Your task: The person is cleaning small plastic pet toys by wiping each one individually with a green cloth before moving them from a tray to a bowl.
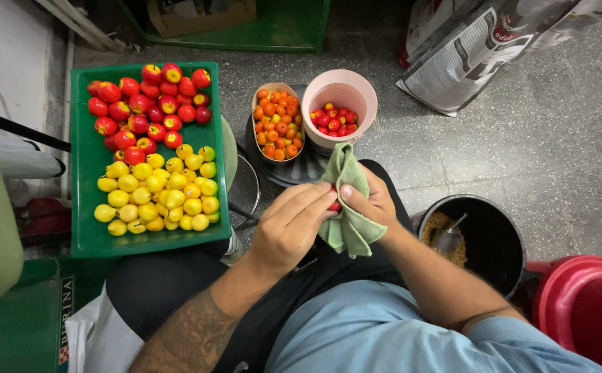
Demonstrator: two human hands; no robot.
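My left hand (292,224) and my right hand (370,200) meet over my lap around one small red fruit (333,206), mostly hidden between the fingers. A green cloth (348,228) is draped through my right hand and against the fruit. Just beyond the hands stand a pink bucket (346,86) holding small red fruits (334,121) and a tan oval container (254,103) full of orange fruits (278,128).
A green tray (83,207) at left holds several red fruits at the far end and yellow ones nearer. A black bucket (494,238) with grain and a metal scoop sits at right, beside a red tub (587,304). Printed sacks lie at the back right.
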